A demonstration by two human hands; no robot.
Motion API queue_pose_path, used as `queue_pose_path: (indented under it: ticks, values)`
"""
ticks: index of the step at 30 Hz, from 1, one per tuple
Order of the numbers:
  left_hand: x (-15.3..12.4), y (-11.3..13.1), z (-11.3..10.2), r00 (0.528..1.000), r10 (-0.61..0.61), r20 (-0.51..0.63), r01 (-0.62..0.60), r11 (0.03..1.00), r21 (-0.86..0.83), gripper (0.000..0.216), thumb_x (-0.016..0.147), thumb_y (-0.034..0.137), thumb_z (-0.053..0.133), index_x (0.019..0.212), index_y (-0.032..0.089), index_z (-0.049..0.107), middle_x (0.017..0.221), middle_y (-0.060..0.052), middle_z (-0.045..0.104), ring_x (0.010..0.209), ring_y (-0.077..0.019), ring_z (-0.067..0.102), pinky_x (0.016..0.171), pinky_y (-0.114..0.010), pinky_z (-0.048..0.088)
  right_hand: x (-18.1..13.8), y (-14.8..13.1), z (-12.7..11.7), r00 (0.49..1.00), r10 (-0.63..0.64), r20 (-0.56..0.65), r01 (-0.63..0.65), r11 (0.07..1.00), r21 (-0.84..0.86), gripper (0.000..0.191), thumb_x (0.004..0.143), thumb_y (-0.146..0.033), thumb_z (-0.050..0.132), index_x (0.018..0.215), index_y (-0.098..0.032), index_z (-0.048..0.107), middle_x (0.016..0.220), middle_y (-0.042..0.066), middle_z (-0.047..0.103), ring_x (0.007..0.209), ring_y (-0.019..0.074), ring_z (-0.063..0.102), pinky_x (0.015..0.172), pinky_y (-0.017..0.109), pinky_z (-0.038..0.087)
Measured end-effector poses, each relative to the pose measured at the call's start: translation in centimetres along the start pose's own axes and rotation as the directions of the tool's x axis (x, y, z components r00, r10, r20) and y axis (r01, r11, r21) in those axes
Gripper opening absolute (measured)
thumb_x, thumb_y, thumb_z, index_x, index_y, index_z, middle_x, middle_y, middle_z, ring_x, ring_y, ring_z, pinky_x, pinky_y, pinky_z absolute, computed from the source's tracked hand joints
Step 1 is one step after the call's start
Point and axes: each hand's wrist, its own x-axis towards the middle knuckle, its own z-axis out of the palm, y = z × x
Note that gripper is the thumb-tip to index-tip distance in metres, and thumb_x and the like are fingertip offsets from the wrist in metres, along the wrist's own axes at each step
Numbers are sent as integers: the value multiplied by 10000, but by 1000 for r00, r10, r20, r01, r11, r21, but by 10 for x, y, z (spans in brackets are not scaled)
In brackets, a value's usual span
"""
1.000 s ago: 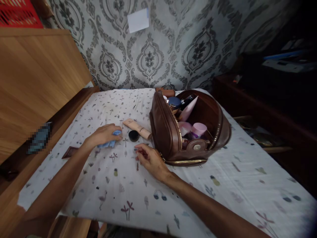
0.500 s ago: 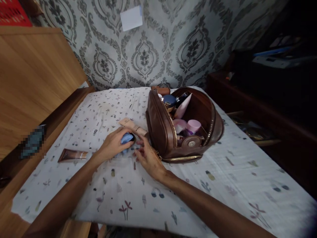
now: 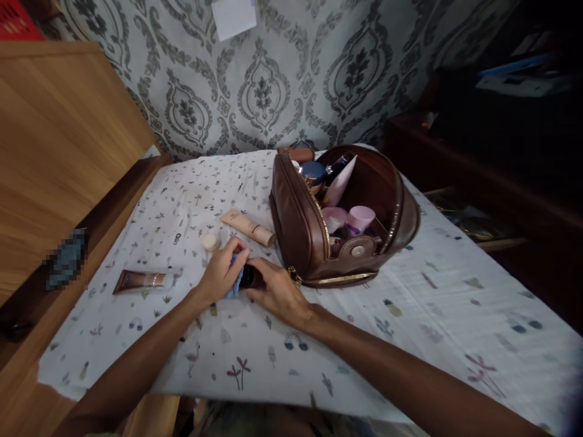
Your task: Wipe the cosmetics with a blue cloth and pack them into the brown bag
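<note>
My left hand pinches a crumpled light-blue cloth with its fingers closed. The cloth lies against a small black rounded container, whose exact kind I cannot make out. From the other side, my right hand has its thumb and fingers closed around that container, hiding part of it. Just beyond my left hand stands a small cream-coloured round cap or jar. A beige squeeze tube lies behind both hands, its cap end close to the bag. Further left lies a brown squeeze tube with a clear cap.
An unzipped brown leather toiletry bag stands right of my hands, holding a pink-lidded jar, a pale pink tube and other cosmetics. A printed white cloth covers the surface. A wooden panel rises at the left.
My right hand, fingers loosely spread before, has closed on the black container. The hands have come together slightly lower, and the small cream item beyond my left hand has come into view.
</note>
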Motion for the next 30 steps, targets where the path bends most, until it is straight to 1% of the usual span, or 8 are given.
queue_pose_path:
  ticks: [4,8,11,13,15,20,24,30]
  values:
    - [2,0,2,988,-140,-68,122,968,-219,274,970,473,459,898,223,546,814,11,556,796,-162,556,779,-275,459,0,0,-3,990,-129,-56,133,987,85,436,830,-201,780,1237,-193,624,1125,82,675,1042,217,651,925,370,550]
    - [0,3,1,966,-241,93,255,839,-481,402,919,599,523,906,206,603,840,-13,616,821,-189,603,767,-295,494,0,1,-3,971,-198,-136,204,978,32,461,853,-294,789,1287,-242,642,1213,96,593,1154,230,607,981,391,541]
    - [-2,6,-1,946,-274,174,324,764,-558,459,872,654,581,959,204,614,797,-16,638,729,-195,624,679,-301,506,-2,-1,-2,971,-178,-157,176,984,-26,476,848,-285,794,1301,-259,650,1175,77,557,1059,197,626,932,353,565]
    - [-3,8,-4,955,-263,138,296,803,-518,447,871,643,608,975,208,621,777,-5,634,689,-181,611,646,-283,491,-4,-5,-2,976,-170,-134,161,984,-81,468,860,-270,774,1308,-253,641,1182,73,553,940,164,637,868,325,584]
    - [-3,10,-6,975,-216,43,214,880,-423,404,887,610,613,934,210,633,783,0,632,714,-172,599,672,-270,483,-7,-11,-3,978,-179,-107,160,973,-164,481,865,-252,755,1326,-239,619,1196,81,564,859,153,637,803,317,594]
    - [-4,17,-9,980,-146,-137,107,960,-257,335,903,549,613,856,218,625,757,11,604,706,-166,559,683,-265,464,-11,-25,-10,970,-238,-58,209,926,-315,503,898,-238,704,1379,-257,558,1171,78,595,900,170,655,744,289,588]
    - [-1,29,-9,973,-174,-152,119,943,-312,324,900,545,614,862,223,612,672,29,553,616,-153,512,588,-251,434,-9,-32,-19,950,-299,-86,267,926,-265,418,929,-265,664,1335,-243,570,1168,80,593,962,178,649,816,305,598]
    - [14,62,-13,963,-154,-223,48,907,-418,285,877,507,662,867,223,637,676,26,561,596,-136,512,547,-228,427,-5,-53,-39,893,-383,-236,367,924,-107,411,945,-271,663,1332,-196,544,1230,109,595,1168,204,617,1025,325,545]
